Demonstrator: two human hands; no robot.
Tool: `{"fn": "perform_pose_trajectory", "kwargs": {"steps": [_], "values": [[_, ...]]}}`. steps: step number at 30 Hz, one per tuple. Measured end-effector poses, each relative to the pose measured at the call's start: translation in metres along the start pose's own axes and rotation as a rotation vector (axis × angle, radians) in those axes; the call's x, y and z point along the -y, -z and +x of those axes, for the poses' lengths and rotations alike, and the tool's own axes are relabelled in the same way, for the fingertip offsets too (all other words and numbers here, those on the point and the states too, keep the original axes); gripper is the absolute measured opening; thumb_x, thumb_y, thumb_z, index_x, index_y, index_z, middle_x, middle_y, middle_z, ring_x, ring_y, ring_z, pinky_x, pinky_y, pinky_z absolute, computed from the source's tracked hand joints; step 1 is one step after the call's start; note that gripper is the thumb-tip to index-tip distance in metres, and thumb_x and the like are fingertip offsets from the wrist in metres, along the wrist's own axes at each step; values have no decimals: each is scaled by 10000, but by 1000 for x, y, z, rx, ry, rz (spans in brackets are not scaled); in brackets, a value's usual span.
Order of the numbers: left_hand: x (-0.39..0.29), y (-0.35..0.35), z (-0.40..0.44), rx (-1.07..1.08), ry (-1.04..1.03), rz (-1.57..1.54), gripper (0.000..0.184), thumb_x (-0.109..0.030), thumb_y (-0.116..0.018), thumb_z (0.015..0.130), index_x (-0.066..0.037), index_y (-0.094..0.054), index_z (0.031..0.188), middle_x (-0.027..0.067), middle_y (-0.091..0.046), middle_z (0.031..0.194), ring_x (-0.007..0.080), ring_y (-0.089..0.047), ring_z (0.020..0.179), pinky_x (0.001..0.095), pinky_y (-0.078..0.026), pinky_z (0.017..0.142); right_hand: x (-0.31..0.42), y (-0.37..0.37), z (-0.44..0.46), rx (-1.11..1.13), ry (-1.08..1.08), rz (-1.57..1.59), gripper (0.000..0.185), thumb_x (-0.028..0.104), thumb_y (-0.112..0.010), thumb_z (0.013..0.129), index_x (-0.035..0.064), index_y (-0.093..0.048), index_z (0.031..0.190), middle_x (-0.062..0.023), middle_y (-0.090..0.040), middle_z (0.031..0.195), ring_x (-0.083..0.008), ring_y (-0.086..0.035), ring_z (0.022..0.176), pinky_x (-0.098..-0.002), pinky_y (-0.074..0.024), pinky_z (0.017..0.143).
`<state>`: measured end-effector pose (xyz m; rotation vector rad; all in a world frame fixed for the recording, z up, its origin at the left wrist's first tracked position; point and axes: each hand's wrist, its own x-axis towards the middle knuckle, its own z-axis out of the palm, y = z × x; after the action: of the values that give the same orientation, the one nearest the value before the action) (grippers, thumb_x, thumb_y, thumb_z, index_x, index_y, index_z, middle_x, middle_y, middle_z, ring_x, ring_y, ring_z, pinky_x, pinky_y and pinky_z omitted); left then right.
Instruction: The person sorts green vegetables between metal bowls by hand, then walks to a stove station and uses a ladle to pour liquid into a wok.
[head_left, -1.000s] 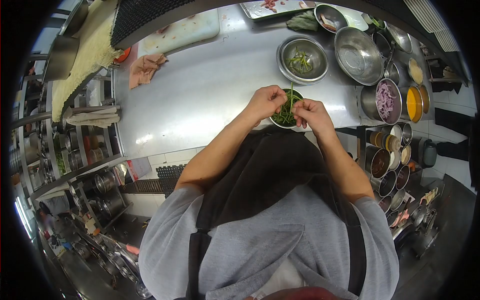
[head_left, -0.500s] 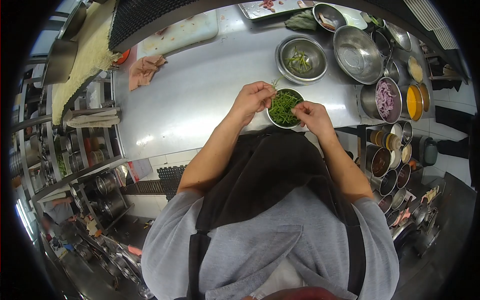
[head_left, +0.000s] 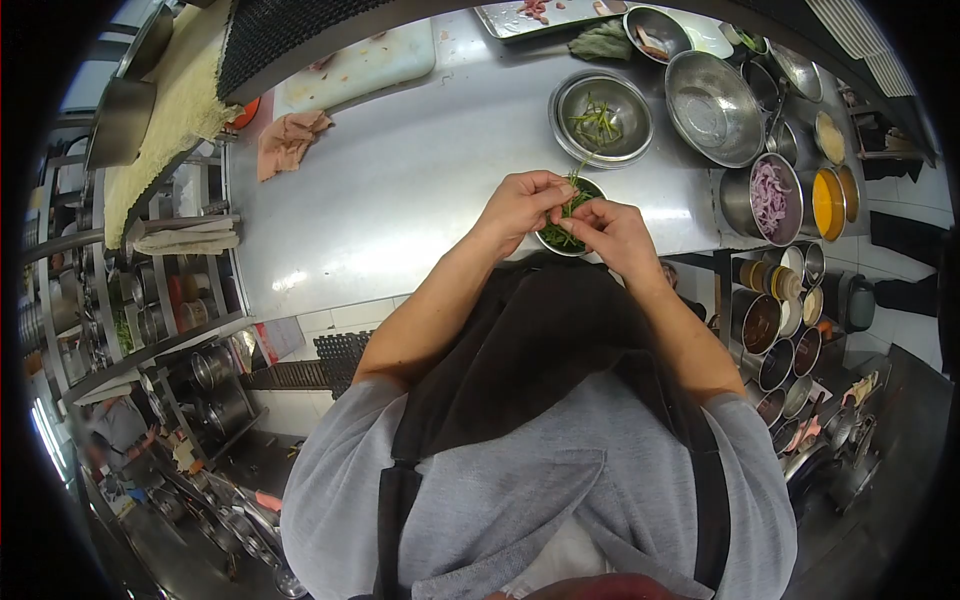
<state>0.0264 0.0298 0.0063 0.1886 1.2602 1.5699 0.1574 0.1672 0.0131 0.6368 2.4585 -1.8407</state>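
By the bench's (head_left: 400,230) near edge | left hand (head_left: 512,212) pinched shut on a sprig (head_left: 576,176) over the bowl (head_left: 568,253) of greens (head_left: 562,239) | right hand's (head_left: 615,236) fingertips curled together close by, grip hidden from us | light, limp, easily bruised, we judge; we'd pinch its stem end softly

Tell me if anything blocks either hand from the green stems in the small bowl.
Nothing visible does: the left hand and right hand meet over the small bowl, fingers at the green stems.
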Motion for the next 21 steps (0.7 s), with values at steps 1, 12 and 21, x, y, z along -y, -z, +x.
{"fn": "perform_pose_trajectory", "kwargs": {"steps": [1, 12, 21], "values": [[0, 0, 0, -8, 1, 22, 178, -156, -637, 928, -6, -661, 1021, 13, -629, 770, 47, -528, 615, 189, -316, 481, -1, -1, 0, 3, -5, 48, 207, 192, -713, 856, -10, -689, 895, -48, -627, 638, -96, -564, 553, -246, -448, 524], [2, 5, 4, -39, -7, 95, 170, -156, -657, 914, -6, -660, 994, 10, -642, 809, 53, -550, 632, 192, -326, 484, -2, 16, -6, 24, -163, 230, 135, 111, -654, 869, -19, -677, 897, -25, -622, 689, -83, -555, 549, -235, -453, 518], [3, 6, 5, 22, -16, 90, 123, -141, -593, 954, -24, -598, 990, 56, -647, 903, 93, -593, 668, 201, -366, 479, -4, 12, -5, 2, -101, 266, 117, 80, -637, 872, -23, -663, 923, -13, -607, 694, -72, -540, 551, -217, -414, 498]]}}
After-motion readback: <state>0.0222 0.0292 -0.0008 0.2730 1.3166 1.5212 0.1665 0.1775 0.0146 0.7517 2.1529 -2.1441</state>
